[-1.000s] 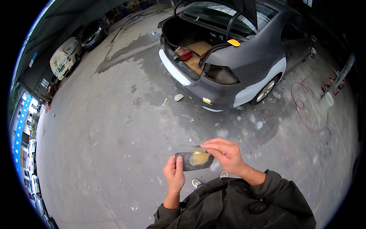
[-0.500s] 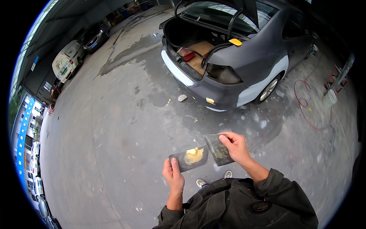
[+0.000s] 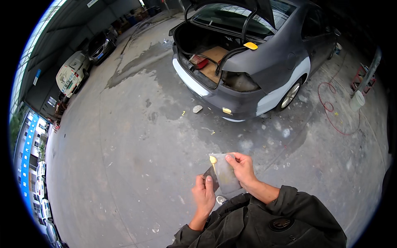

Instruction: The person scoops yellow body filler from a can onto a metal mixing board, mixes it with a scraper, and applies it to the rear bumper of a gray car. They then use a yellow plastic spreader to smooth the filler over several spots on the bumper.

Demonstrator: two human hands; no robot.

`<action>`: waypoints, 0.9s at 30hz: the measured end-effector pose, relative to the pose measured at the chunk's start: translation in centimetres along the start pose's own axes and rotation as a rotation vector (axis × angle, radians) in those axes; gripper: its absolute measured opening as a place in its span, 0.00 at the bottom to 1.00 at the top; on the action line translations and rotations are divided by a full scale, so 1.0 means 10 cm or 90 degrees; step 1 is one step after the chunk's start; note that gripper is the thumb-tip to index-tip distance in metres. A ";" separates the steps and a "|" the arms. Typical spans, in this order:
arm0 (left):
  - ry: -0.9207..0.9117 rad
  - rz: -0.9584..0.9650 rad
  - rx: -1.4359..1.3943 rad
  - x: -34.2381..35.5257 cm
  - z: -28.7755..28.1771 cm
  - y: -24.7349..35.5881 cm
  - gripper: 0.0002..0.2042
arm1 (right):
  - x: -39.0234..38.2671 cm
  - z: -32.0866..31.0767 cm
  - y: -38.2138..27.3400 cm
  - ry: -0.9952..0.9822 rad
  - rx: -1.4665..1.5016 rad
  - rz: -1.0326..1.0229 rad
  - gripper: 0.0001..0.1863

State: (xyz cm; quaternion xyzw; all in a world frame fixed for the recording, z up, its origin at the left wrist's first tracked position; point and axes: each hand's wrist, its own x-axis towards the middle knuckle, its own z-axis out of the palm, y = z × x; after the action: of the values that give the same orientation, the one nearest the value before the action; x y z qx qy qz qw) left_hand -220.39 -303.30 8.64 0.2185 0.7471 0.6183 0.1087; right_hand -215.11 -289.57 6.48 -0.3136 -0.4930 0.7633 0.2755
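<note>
So the left hand [image 3: 204, 194] had a dark plate [image 3: 213, 172] pinched between thumb and curled fingers, and the right hand [image 3: 244, 168] had a grey sheet [image 3: 226, 175] clamped at its upper right edge, thumb on top. Both were up above the floor [image 3: 124, 165], edges overlapping or touching, couldn't tell which. A yellow blob of paste [image 3: 213, 159] sat at the sheet's upper left corner. I'd guess both pieces were light and stiffish, paste soft and slick, so clean outer edges seemed the best hold.
</note>
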 end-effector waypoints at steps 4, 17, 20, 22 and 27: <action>-0.068 0.087 0.140 0.05 -0.09 -0.01 0.11 | 0.08 -0.01 -0.16 0.026 0.136 -0.012 0.11; 0.021 0.009 -0.139 0.24 -0.31 0.06 0.13 | 0.11 -0.40 -0.54 -0.439 -0.191 -0.077 0.12; 0.025 0.003 -0.110 0.23 -0.36 0.02 0.12 | 0.13 -0.39 -0.54 -0.344 -0.499 -0.429 0.13; 0.040 -0.004 -0.096 0.22 -0.37 -0.01 0.12 | 0.07 -0.28 -0.57 -0.238 -0.642 -0.654 0.15; 0.094 -0.005 -0.151 0.23 -0.21 0.03 0.12 | -0.31 -0.02 -0.43 -0.208 -0.652 -0.786 0.19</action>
State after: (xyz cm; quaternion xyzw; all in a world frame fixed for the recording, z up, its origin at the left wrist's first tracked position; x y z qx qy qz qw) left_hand -223.26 -303.98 9.63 0.1547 0.6757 0.7162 0.0808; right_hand -212.47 -290.23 11.02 0.0427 -0.8983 0.1904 0.3936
